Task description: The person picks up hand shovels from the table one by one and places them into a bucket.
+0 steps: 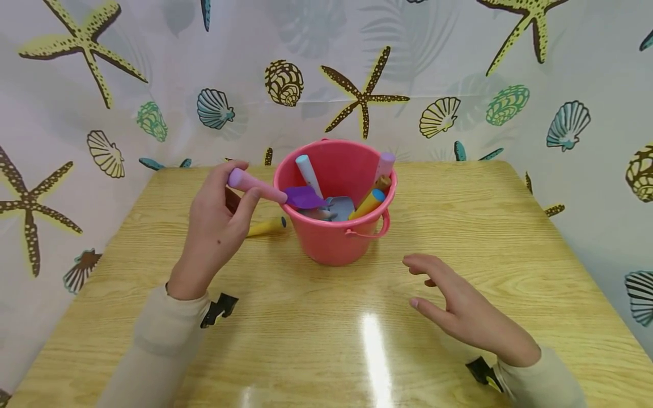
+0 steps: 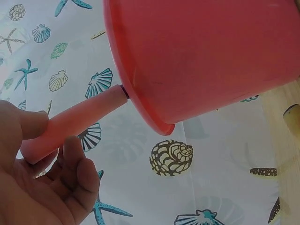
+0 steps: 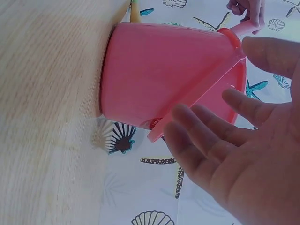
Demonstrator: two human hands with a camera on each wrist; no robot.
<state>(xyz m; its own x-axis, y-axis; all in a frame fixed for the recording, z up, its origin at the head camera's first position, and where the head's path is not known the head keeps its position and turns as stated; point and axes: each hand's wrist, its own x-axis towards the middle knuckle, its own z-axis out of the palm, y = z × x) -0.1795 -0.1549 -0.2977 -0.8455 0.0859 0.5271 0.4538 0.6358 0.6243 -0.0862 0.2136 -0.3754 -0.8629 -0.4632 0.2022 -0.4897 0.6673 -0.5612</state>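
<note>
My left hand [image 1: 214, 229] pinches the pink handle of a toy shovel [image 1: 262, 188] between thumb and fingers. Its purple blade reaches over the left rim of a pink bucket [image 1: 331, 241], into the mouth. In the left wrist view the shovel handle [image 2: 86, 115] meets the bucket's rim, which hides the blade. Several toy tools stand inside the bucket, among them a white-handled one [image 1: 307, 170] and one with a yellow handle and blue end [image 1: 369, 203]. To the bucket's right, my right hand [image 1: 456, 300] hovers over the table with fingers apart, holding nothing.
A yellow handle with a dark blue end [image 1: 267, 226] lies on the wooden table [image 1: 306, 317], left of the bucket and partly behind my left hand. The bucket's carrying handle [image 1: 374, 231] hangs at its front right. A shell-patterned cloth [image 1: 331, 34] hangs behind the table.
</note>
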